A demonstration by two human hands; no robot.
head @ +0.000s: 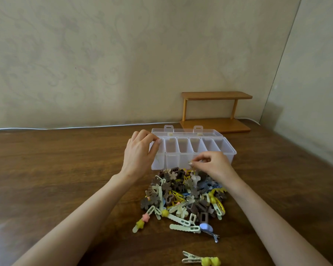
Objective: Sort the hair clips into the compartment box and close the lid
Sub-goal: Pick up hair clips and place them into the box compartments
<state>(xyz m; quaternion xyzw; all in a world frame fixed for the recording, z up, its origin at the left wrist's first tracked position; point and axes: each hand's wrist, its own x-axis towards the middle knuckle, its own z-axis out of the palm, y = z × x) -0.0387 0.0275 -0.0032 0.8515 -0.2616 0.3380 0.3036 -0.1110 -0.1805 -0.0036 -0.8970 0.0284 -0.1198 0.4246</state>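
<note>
A clear plastic compartment box (227,150) stands on the wooden table with its lid (186,131) folded open behind it; its several compartments look empty. My left hand (139,150) grips the box's left end, fingers curled over the rim. My right hand (212,163) hovers at the box's front wall and pinches a small pale hair clip (191,162) between thumb and forefinger. A heap of hair clips (183,194), brown, cream, yellow and blue, lies just in front of the box.
A cream clip with yellow bobbles (200,260) lies apart near the table's front edge. A small wooden shelf (215,112) stands at the back right against the wall. A white cable (65,128) runs along the table's far edge.
</note>
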